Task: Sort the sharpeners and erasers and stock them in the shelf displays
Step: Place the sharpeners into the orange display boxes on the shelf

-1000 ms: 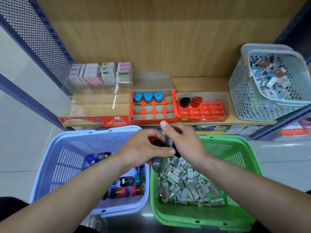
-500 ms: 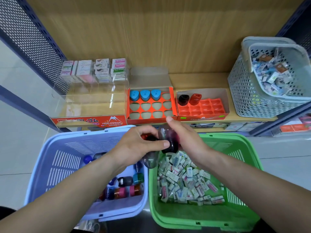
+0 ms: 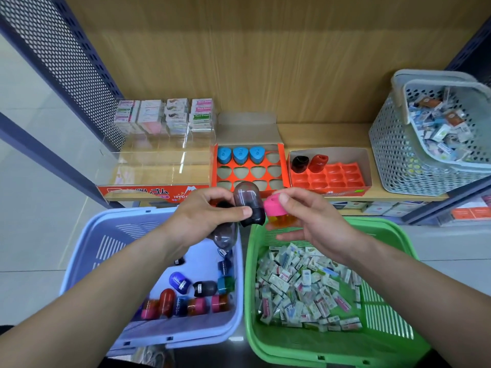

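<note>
My left hand grips a bunch of capsule-shaped sharpeners; a smoky dark one sticks up past the thumb and another grey one hangs below the palm. My right hand pinches a pink-and-orange sharpener just right of them. Both hands hover above the gap between the blue basket of coloured sharpeners and the green basket of wrapped erasers. On the shelf, an orange tray has three blue sharpeners. A second tray has a black and a red sharpener.
A clear display box with stacked eraser packs at its back stands at the shelf's left. A grey perforated basket of erasers sits at the right. Perforated metal shelf sides rise on both flanks. More stock lies on the shelf below.
Both hands rose toward the shelf edge. My right hand pulled the pink-and-orange sharpener away from the bunch in my left hand, and the two hands moved apart.
</note>
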`<state>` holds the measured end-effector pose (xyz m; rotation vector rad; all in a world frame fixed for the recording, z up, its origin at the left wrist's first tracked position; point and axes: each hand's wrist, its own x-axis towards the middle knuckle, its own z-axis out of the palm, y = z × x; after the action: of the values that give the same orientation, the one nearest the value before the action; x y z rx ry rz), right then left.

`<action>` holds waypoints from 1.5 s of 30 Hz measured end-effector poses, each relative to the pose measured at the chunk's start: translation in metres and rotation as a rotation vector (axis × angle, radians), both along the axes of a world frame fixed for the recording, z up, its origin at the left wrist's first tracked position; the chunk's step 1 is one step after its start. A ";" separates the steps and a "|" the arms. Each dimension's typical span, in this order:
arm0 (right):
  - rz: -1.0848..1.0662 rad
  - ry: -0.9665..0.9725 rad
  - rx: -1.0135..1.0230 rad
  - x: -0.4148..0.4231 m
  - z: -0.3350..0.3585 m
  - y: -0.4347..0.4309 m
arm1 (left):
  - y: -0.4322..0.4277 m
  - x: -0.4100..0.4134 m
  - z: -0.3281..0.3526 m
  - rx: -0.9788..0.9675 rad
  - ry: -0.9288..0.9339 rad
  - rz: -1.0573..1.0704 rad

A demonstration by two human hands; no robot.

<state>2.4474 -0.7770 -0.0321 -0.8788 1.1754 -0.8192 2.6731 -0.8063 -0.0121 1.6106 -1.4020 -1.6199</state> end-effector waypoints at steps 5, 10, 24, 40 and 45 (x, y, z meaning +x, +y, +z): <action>0.021 0.156 -0.068 -0.005 -0.001 -0.001 | -0.001 -0.001 0.002 -0.015 0.009 -0.008; 0.049 0.101 -0.075 -0.014 -0.005 -0.002 | -0.002 -0.004 0.001 -0.035 0.000 -0.021; -0.018 0.161 -0.141 -0.040 -0.003 0.005 | -0.006 -0.030 -0.002 -0.094 -0.020 -0.070; 0.023 0.447 -0.238 -0.008 -0.005 -0.044 | -0.020 0.007 -0.005 -0.194 -0.086 -0.007; -0.015 0.651 -0.371 0.027 -0.042 -0.104 | -0.025 0.046 -0.010 -0.242 -0.150 0.054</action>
<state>2.4748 -0.8813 -0.0736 -1.5178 1.6176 -0.7997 2.7190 -0.8314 -0.0216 1.6374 -1.5495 -1.2665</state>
